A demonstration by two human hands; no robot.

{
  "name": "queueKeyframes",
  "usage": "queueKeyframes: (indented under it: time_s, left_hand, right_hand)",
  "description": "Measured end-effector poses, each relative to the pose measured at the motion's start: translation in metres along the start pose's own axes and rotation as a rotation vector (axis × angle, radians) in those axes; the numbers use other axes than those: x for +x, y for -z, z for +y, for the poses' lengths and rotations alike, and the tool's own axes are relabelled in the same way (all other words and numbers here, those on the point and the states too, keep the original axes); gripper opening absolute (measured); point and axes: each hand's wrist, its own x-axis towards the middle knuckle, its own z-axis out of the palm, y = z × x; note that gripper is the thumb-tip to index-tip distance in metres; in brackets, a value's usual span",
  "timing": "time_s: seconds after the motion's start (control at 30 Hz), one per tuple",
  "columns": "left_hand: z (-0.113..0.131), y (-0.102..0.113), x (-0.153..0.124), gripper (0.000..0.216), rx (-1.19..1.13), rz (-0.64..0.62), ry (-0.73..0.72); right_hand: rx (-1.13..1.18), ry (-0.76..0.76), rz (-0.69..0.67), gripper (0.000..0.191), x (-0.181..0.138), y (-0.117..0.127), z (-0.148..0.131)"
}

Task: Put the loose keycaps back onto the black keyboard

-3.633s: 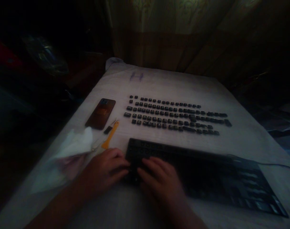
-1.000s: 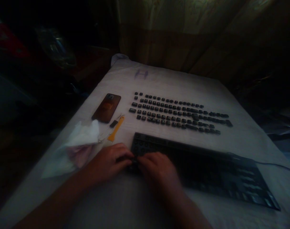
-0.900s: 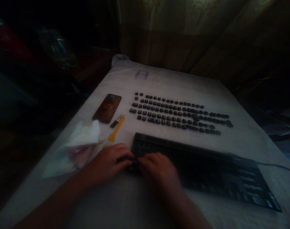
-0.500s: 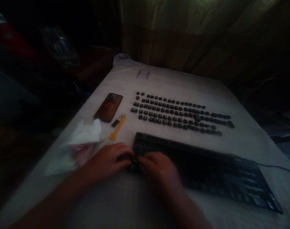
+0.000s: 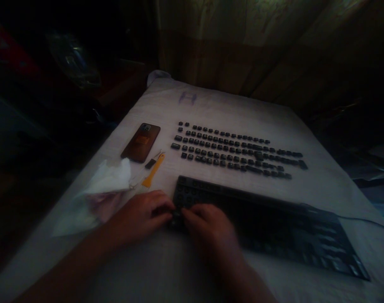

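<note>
A black keyboard (image 5: 268,219) lies slanted across the near part of the cloth-covered surface, its cable leaving at the right. Both hands meet over its left end. My left hand (image 5: 148,210) has its thumb and fingers bent together at the keyboard's left edge. From the other side my right hand (image 5: 211,223) reaches in, fingers curled and tips pressed close to the same spot. Whatever sits between the fingertips is too dark and small to make out. Beyond the keyboard, loose black keycaps (image 5: 222,147) are laid out in several rows.
At the left lie a brown phone (image 5: 141,142), a yellow brush (image 5: 153,170), a small dark piece (image 5: 150,163) with thin tools near it, and a white plastic bag (image 5: 108,181) with something pinkish in it. A curtain (image 5: 217,50) hangs behind the cloth (image 5: 230,101).
The view has shifted slightly, so most things sit a little further left. Both hands stay at the keyboard's left end with almost the same finger pose.
</note>
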Motion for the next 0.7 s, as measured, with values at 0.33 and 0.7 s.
queueKeyframes:
  time_s: [0.33,0.7]
  left_hand:
    - [-0.003,-0.001,0.0,0.012,0.009,-0.002,-0.011]
    - [0.001,0.0,0.001,0.012,0.013,-0.001,-0.021]
  right_hand:
    - [-0.018,0.058,0.052,0.027,-0.015,0.0,-0.002]
    - [0.002,0.059,0.029,0.026,-0.013,0.0,-0.004]
